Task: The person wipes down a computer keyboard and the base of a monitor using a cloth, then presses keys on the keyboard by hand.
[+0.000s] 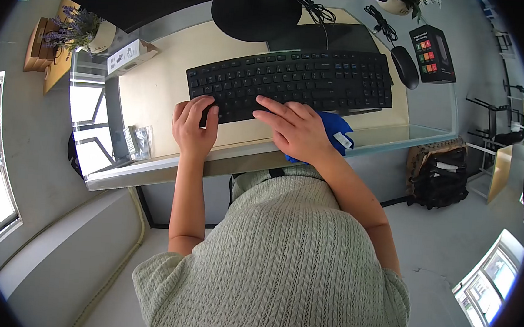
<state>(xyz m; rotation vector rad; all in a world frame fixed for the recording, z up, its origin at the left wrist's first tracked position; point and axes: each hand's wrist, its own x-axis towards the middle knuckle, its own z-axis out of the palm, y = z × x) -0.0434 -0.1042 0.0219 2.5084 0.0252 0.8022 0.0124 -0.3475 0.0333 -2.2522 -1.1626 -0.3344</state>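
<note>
A black keyboard lies at a slant on the desk. My left hand is closed at its front left corner, the corner between thumb and bent fingers. Over the front edge of the keys, my right hand points two fingers leftward, while its other fingers bend down over a bunched blue cloth. A white label shows on this cloth, and part of it is hidden under the palm and wrist. The undersides of both hands are out of sight.
A black mouse and a black box stand right of the keyboard. Behind it is a monitor base with coiled cables. A white box, a flower pot and a plastic bag are on the left.
</note>
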